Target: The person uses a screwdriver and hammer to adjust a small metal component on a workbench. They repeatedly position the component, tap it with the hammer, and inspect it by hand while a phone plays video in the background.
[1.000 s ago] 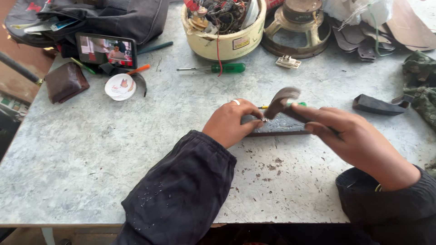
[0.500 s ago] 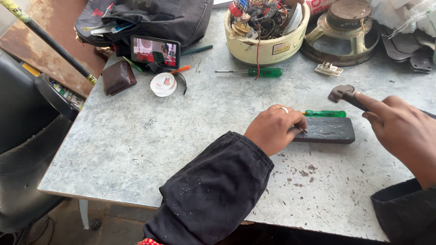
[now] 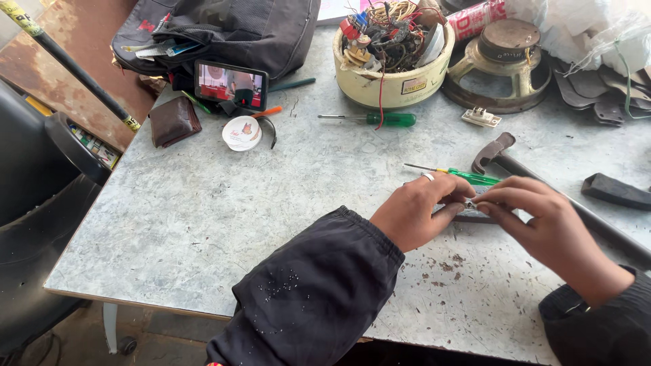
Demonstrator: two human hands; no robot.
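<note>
A dark flat metal block point(image 3: 475, 215) lies on the grey table point(image 3: 203, 224), mostly hidden by my hands. My left hand point(image 3: 420, 211), with a ring on one finger, grips the block's left end. The fingertips of my right hand point(image 3: 539, 220) pinch a small shiny piece point(image 3: 468, 202) on top of the block, right against my left thumb. A hammer point(image 3: 498, 150) rests on the table just behind my right hand, its handle running off to the right. A thin green-handled screwdriver point(image 3: 468, 176) lies just beyond my hands.
A cream bowl point(image 3: 393, 85) full of wires and parts stands at the back, with a larger green screwdriver point(image 3: 380, 119) before it. Far left are a phone point(image 3: 230, 85), a black bag point(image 3: 237, 30), a brown wallet point(image 3: 173, 120) and a white lid point(image 3: 241, 133). A speaker frame point(image 3: 505, 64) sits back right.
My right hand has laid the hammer down on the table and come over to the block, where its fingertips now meet my left hand. The view has shifted.
</note>
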